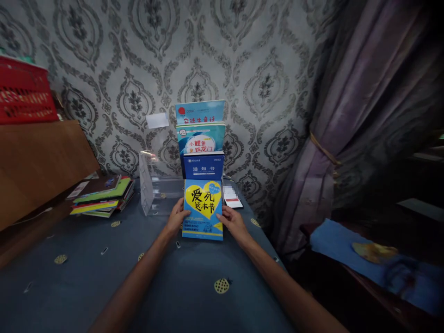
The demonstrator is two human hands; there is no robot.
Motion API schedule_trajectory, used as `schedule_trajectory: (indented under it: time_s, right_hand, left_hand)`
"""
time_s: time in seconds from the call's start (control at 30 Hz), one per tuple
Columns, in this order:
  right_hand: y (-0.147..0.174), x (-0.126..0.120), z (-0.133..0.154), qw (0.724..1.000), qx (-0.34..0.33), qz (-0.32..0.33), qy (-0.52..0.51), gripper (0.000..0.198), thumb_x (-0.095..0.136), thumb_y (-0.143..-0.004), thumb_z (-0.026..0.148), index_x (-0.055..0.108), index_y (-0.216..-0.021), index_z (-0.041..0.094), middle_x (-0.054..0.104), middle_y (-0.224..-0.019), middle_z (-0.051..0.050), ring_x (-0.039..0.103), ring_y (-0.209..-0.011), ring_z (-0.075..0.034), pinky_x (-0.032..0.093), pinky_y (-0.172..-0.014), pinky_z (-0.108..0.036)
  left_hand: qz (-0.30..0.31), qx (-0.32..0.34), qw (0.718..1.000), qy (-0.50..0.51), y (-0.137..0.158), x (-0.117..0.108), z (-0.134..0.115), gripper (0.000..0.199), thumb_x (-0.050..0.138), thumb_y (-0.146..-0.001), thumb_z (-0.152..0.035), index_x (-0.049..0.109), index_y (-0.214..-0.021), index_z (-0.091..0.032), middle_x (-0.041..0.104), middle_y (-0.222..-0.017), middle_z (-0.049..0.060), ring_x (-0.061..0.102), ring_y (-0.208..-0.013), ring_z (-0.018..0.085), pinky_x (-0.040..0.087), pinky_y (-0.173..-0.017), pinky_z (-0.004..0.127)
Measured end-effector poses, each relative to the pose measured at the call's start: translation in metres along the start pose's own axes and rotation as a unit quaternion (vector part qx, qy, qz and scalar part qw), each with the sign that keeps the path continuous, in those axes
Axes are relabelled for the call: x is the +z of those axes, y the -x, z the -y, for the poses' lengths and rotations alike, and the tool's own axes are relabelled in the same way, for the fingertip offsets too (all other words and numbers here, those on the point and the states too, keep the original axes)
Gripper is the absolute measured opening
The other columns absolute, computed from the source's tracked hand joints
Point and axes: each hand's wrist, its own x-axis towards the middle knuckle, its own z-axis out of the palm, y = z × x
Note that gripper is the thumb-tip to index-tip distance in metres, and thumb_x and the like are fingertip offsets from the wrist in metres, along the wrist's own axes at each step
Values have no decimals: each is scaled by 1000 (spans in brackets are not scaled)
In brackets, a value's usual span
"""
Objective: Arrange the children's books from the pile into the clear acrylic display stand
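Clamping a blue-and-yellow book (pixel 203 221) by opposite side edges with left fingers (pixel 179 211) and right fingers (pixel 229 214), before a dark-blue book (pixel 204 163).

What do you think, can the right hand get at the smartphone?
Probably yes: the smartphone lies just beyond the right hand, with nothing visibly blocking the way, though the hand would likely have to leave the yellow-heart book.

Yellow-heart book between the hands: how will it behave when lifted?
Probably fairly stiff: the book shows a flat cover and straight edges between the left hand and right hand. It might tip if released without backing, as it appears near upright and is taller than wide. Weight is hard to call; its thickness doesn't show.
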Motion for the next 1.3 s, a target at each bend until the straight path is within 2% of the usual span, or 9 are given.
schedule_trajectory:
  time_s: [0.13,0.33,0.67,0.9,1.1,1.2,1.3]
  right_hand:
    - [-12,-2,3,1000,-12,3,21,46,86,-63,55,72,-94,24,81,-95,-7,77,-88,-31,62,-85,-49]
    - [-23,-6,10,999,-30,3,32,45,85,-65,51,72,-98,23,80,-96,-9,77,-90,-31,62,-85,-49]
    - [-50,-4,43,996,-77,-4,46,47,86,-63,54,72,-95,23,81,-96,-6,76,-87,-30,62,-84,-47]
    - [-76,-2,65,988,-146,-16,52,52,83,-66,56,70,-103,22,80,-98,-7,76,-92,-29,61,-88,-47]
    - [-95,-1,94,965,-246,-22,91,44,77,-77,52,67,-109,24,78,-106,-6,73,-102,-27,58,-94,-45]
    - [-102,0,102,951,-284,-24,123,43,74,-81,52,65,-113,24,76,-109,-6,71,-105,-26,56,-97,-45]
    - [-105,1,98,948,-287,-27,134,44,72,-83,54,65,-114,24,76,-110,-7,71,-104,-26,56,-97,-44]
  left_hand:
    - [11,4,1000,-11,-9,6,-10,52,73,-55,-19,64,-106,-19,77,-92,3,72,-82,24,53,-65,27]
    - [14,19,1000,-21,-16,12,-18,55,72,-55,-21,62,-110,-21,75,-89,1,71,-82,23,53,-68,27]
    - [35,77,995,-47,-42,15,-49,52,75,-58,-20,63,-109,-20,77,-95,3,72,-90,25,55,-76,31]
    - [51,157,984,-68,-60,23,-76,52,76,-62,-22,62,-112,-21,77,-101,4,73,-97,27,58,-81,34]
    - [88,282,947,-127,-81,29,-102,49,80,-71,-30,60,-114,-18,75,-111,9,68,-115,31,55,-98,43]
    - [93,333,928,-139,-89,30,-106,47,79,-75,-32,59,-115,-19,72,-117,11,65,-121,31,52,-104,46]
    - [85,349,922,-146,-90,29,-101,46,79,-77,-34,58,-115,-20,72,-118,10,65,-121,30,52,-105,45]
